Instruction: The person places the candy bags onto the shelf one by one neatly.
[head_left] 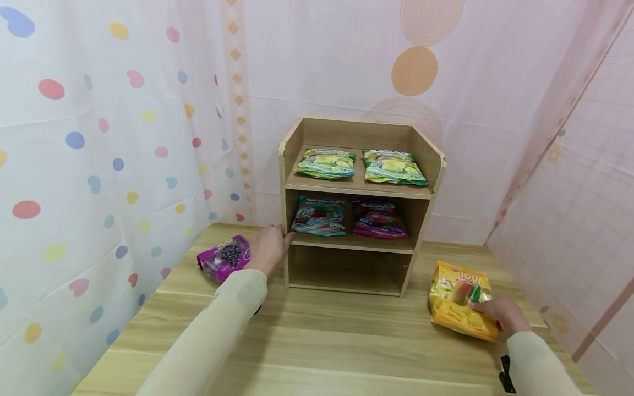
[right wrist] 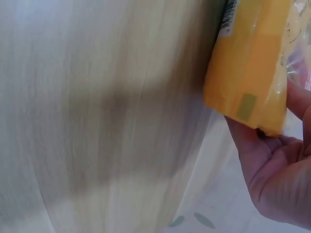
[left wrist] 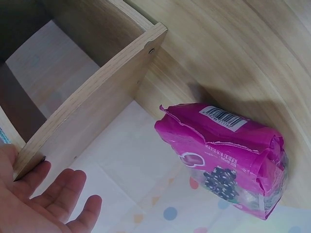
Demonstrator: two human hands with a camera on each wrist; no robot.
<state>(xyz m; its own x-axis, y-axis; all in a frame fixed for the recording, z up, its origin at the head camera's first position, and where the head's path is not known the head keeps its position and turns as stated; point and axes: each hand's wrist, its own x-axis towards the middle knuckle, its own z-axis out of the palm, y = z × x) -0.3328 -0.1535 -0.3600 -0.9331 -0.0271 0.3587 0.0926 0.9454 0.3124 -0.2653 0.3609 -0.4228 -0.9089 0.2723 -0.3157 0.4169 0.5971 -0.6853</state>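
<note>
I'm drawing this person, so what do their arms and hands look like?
The left sleeve and right sleeve are long and cream-coloured. The left hand and right hand are bare, without gloves. A small black piece, maybe a strap, shows beside the right sleeve.

Shelf unit (head_left: pixel 356 133): wood-grain board, smooth, matt. Table (head_left: pixel 337 341): wood-grain top, smooth, low sheen. Yellow bag (head_left: pixel 458 294) and purple bag (left wrist: pixel 221 158): plastic film, glossy, creased; the latter has a transparent section. Shelf packets (head_left: pixel 327 164): glossy, crinkled plastic film. Curtains (head_left: pixel 322 60): matt cloth, lightly creased. Sleeves (head_left: pixel 220 324): matt cloth.
</note>
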